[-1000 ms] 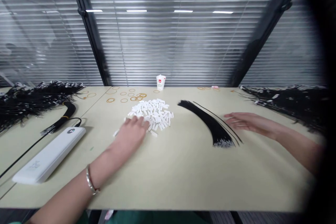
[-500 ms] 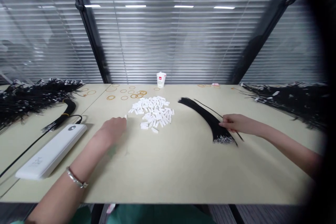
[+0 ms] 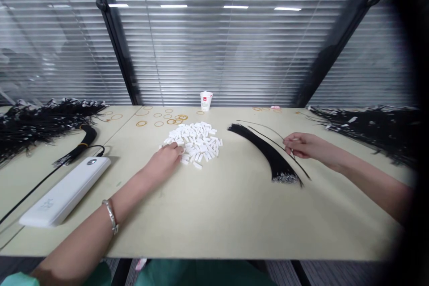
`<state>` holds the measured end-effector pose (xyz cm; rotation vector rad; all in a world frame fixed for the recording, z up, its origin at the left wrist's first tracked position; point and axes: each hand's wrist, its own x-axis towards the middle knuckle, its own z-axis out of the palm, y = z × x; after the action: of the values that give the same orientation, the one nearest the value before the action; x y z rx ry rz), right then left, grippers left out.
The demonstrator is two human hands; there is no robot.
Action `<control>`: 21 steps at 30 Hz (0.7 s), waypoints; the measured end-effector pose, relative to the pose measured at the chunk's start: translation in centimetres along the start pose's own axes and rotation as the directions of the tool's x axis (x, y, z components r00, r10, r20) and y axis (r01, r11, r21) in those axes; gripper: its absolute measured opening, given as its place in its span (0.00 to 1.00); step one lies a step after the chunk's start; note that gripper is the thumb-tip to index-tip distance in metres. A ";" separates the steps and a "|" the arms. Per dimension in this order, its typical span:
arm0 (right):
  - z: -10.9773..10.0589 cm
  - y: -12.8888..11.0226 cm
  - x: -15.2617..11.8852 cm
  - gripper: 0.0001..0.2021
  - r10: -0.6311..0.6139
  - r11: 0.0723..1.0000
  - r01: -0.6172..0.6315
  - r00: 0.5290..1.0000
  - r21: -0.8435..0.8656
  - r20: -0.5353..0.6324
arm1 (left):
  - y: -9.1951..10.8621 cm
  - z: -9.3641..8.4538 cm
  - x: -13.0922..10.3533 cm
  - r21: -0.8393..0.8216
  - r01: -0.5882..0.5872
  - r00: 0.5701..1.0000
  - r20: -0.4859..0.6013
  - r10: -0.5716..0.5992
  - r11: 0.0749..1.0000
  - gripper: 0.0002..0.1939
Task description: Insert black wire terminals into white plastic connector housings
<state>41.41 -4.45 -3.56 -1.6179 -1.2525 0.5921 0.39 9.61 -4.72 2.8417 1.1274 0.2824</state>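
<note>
Over the last half second, the right grip (image 3: 296, 145) has risen slightly from beside the black bundle (image 3: 258, 145) and now pinches a thin black strand (image 3: 263, 124), which bows away to the far left of the fingers. A second loose strand (image 3: 267, 137) lies between this grip and the bundle; its near end passes just below the fingers. Over the same interval, the left grip (image 3: 166, 158) has shifted rightward onto the near-left edge of the pile of white pieces (image 3: 197, 143). Its fingers are bent against the pile; whether a piece is held cannot be determined, as the fingertips are obscured. The pile extends beyond and to the right of this grip, on the surface (image 3: 217, 214). In effect, one strand appears separated from the bundle and under control, whereas pick-up of a white piece remains unconfirmed on the left side.
</note>
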 end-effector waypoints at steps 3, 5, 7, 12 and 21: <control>1.0 -2.4 -0.6 0.14 0.032 0.982 -0.054 0.992 0.183 0.119 | -0.6 0.4 0.3 -0.078 0.009 1.000 -0.022 -0.011 0.997 0.11; 2.4 -3.8 -1.2 0.13 -0.008 0.957 -0.028 0.992 0.289 0.123 | -1.0 0.6 0.4 -0.133 0.018 0.999 -0.039 -0.023 0.991 0.08; 4.5 -4.8 -1.9 0.12 -0.047 0.938 -0.002 0.990 0.346 0.135 | -1.4 0.6 0.4 -0.192 0.026 0.997 -0.069 -0.040 0.981 0.06; 11.2 -6.3 -4.2 0.10 -0.148 0.941 0.061 0.958 0.332 0.244 | -0.5 0.0 0.3 -0.379 -0.002 0.980 -0.186 -0.074 0.925 0.13; 16.7 -5.1 -6.4 0.08 -0.217 0.958 0.136 0.919 0.251 0.329 | 5.6 0.5 -2.0 -0.713 -0.201 0.973 -0.065 0.222 0.672 0.18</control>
<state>23.10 -3.76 -7.06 -1.2268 -1.5166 0.9033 2.81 4.21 -4.75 2.2294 0.4900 0.5556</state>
